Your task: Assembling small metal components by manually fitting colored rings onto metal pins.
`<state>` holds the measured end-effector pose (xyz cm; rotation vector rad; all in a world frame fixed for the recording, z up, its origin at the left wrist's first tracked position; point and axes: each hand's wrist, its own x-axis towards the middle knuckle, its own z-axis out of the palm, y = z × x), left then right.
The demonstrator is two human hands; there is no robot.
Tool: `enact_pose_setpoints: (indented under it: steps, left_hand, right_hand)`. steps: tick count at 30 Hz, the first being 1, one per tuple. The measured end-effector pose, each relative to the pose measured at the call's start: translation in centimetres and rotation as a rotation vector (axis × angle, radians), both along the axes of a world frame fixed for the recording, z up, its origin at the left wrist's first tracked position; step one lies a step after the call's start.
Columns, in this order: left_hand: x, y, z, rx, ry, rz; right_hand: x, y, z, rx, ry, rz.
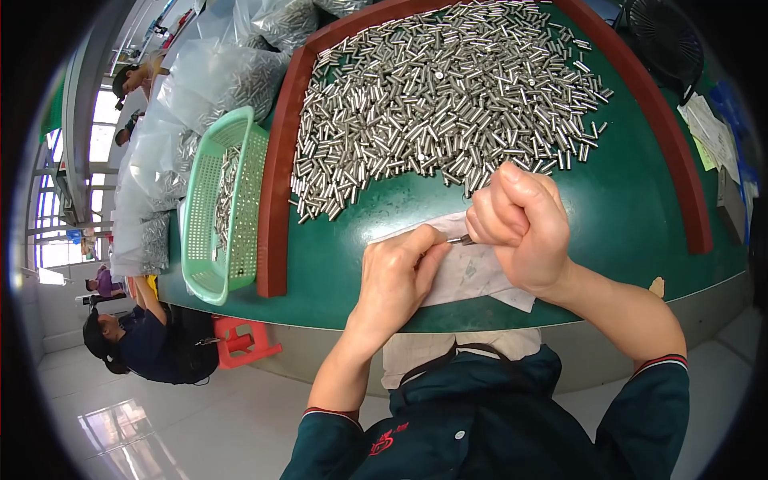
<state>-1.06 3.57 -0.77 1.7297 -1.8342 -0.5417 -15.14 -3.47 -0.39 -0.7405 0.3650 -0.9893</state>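
Observation:
Between my hands a short, slim metal pin shows, silvery with a darker part toward the right. My left hand is closed, thumb and forefinger pinching the pin's left end. Held as a fist with the thumb uppermost, my right hand touches the pin's right end at its lower edge. What lies inside that fist is hidden. Both hands are just above a whitish, smudged cloth on the green tabletop. Beyond them spreads a big heap of loose metal pins.
Red-brown rails border the heap. A pale green perforated basket with pins stands outside the left rail, near clear plastic bags of metal parts. A black fan and papers are at right. A person sits by a red stool.

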Motion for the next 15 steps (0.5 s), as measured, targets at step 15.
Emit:
enact_pose_setpoints:
  steps: [15]
  left_hand:
    - [0.07,-0.07,-0.30,0.016,-0.025,0.004]
  right_hand:
    - [0.19,-0.05,-0.26,-0.005,0.016,0.014]
